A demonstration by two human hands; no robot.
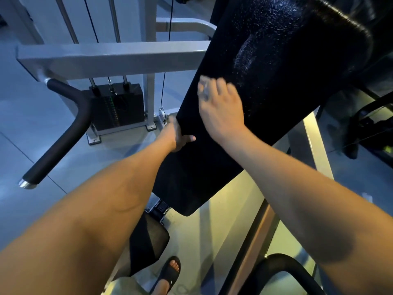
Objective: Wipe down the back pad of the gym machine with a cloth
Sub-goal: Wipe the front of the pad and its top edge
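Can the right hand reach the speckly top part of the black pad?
Probably yes: the right hand holds the cloth on the pad, and nothing blocks the speckled part above it.

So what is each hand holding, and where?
The left hand grips the pad by its side edge; right hand holds a bunched cloth against it.

We have a single wide-angle view, worn on the head and looking forward and steeply down. It sits close over the back pad (pixel 265 71), which fills the middle and far right of the scene. Both forearms enter from the near edge, with the left grip (pixel 178 135) and right grip (pixel 221 107) near the centre. The floor (pixel 32 128) and weight stack (pixel 119 105) lie far left, and a sandalled foot (pixel 170 271) shows directly below.
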